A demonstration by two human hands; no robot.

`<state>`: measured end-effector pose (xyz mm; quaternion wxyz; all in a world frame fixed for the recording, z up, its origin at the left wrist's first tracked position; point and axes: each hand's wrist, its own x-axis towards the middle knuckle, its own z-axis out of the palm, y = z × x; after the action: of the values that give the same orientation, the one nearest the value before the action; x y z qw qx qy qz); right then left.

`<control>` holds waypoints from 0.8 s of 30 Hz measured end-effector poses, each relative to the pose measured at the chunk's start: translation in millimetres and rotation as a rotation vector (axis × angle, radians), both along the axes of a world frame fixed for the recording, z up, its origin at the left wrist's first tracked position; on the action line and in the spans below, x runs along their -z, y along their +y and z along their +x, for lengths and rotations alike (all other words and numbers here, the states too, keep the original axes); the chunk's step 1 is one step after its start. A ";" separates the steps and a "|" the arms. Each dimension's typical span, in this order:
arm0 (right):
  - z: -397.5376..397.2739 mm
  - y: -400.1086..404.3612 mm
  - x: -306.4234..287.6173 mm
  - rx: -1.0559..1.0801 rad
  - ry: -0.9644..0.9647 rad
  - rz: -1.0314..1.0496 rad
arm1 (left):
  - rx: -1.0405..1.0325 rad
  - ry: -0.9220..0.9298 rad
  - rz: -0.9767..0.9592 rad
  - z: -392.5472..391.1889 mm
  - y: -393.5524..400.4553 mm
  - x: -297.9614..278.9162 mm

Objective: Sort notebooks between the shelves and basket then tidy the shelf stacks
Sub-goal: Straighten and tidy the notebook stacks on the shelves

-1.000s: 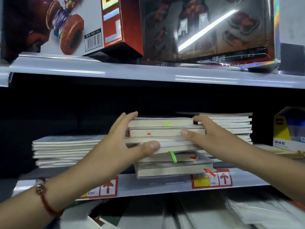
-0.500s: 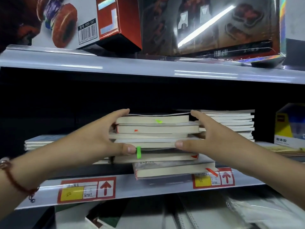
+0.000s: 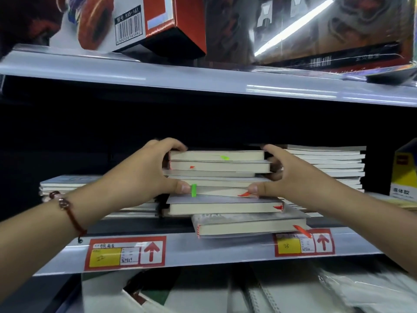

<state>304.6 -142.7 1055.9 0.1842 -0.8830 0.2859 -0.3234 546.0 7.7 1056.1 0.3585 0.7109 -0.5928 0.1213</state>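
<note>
Both hands grip the upper part of a middle stack of notebooks point(image 3: 217, 170) on the shelf point(image 3: 203, 251). The left hand point(image 3: 144, 175) curls its fingers over the top left corner of the uppermost book while its thumb presses the front edge lower down, right beside a green ribbon marker point(image 3: 193, 190). The right hand point(image 3: 291, 175) mirrors it on the other side: fingers wrapped round the right ends of the upper books, thumb on the front edge near a red marker point(image 3: 244, 194). Between the two thumbs and the fingertips sit about five notebooks, page edges facing out, not squarely aligned. Beneath the hands two more notebooks stay on the shelf; the lowest one point(image 3: 250, 227) is wrapped in clear film, sits shifted towards the right hand's side and pokes out to the shelf's front lip. Beyond the left hand lies a lower stack of notebooks point(image 3: 67, 184), partly hidden by the wrist, which wears a red cord bracelet point(image 3: 67, 211). Beyond the right hand stands a taller, neat stack point(image 3: 327, 163), and further that way a yellow and blue box point(image 3: 405, 175). Two red and yellow price labels point(image 3: 126, 254) are stuck on the shelf lip below the hands. Above the hands, the upper shelf point(image 3: 180, 75) carries toy boxes point(image 3: 140, 21).
</note>
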 end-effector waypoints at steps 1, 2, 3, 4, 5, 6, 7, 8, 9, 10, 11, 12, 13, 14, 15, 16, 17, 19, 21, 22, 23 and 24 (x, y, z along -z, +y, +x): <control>1.2 -1.6 1.7 -0.001 -0.016 0.000 | -0.006 -0.004 -0.002 0.0 -1.2 -1.1; 2.1 -2.9 3.8 -0.004 -0.030 -0.005 | -0.011 -0.007 -0.003 0.6 -2.5 -1.3; 2.8 -3.4 5.7 -0.007 -0.041 -0.013 | -0.015 -0.013 -0.006 0.2 -3.7 -1.1; 3.0 -3.6 7.7 -0.008 -0.044 -0.025 | -0.019 -0.019 -0.011 -0.5 -4.6 -0.7; 2.8 -2.9 9.0 -0.006 -0.043 -0.035 | -0.025 -0.027 -0.015 -1.0 -5.4 0.2; 2.6 -2.4 10.6 -0.002 -0.039 -0.039 | -0.030 -0.033 -0.016 -1.6 -5.3 1.7; 1.8 -1.4 11.8 -0.003 -0.032 -0.042 | -0.035 -0.038 -0.014 -2.4 -4.6 3.5; 0.5 -0.1 12.7 -0.015 -0.020 -0.041 | -0.037 -0.044 -0.009 -3.2 -3.0 5.8; -1.8 1.2 13.7 -0.033 -0.003 -0.036 | -0.037 -0.052 0.000 -5.2 -0.5 8.7; -5.0 2.6 15.3 -0.049 0.015 -0.027 | -0.037 -0.066 0.012 -8.3 2.8 12.1; -9.8 5.1 17.2 -0.053 0.033 -0.010 | -0.042 -0.096 0.023 -12.6 6.5 15.8; -16.4 8.0 20.2 -0.050 0.051 0.009 | -0.049 -0.144 0.031 -17.9 10.7 20.1; -24.2 11.0 24.9 -0.048 0.074 0.021 | -0.054 -0.206 0.036 -24.5 14.7 24.9; -32.7 15.7 29.6 -0.046 0.108 0.030 | -0.054 -0.273 0.042 -32.9 18.8 29.8; -40.3 22.1 34.0 -0.035 0.150 0.043 | -0.054 -0.338 0.050 -41.1 21.3 35.9; -45.7 26.2 37.8 -0.008 0.195 0.055 | -0.058 -0.400 0.058 -49.4 22.3 41.3; -48.9 29.4 40.7 0.017 0.222 0.051 | -0.061 -0.449 0.053 -57.7 22.1 45.1; -51.2 28.5 46.1 0.054 0.222 -0.013 | -0.075 -0.485 0.028 -67.5 16.5 50.9; -48.7 22.8 48.6 0.076 0.152 -0.092 | -0.117 -0.494 0.030 -68.6 8.5 51.4; -46.7 20.8 47.8 0.084 0.110 -0.098 | -0.139 -0.502 0.032 -65.4 5.0 51.0; -44.9 19.1 46.7 0.090 0.073 -0.095 | -0.153 -0.507 0.043 -61.5 2.4 49.9; -43.4 17.4 45.3 0.091 0.045 -0.089 | -0.159 -0.506 0.057 -57.5 1.1 48.8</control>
<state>261.2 -125.3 1010.6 0.1235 -0.8835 0.3154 -0.3236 488.6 8.8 1007.3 0.1683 0.7120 -0.6091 0.3060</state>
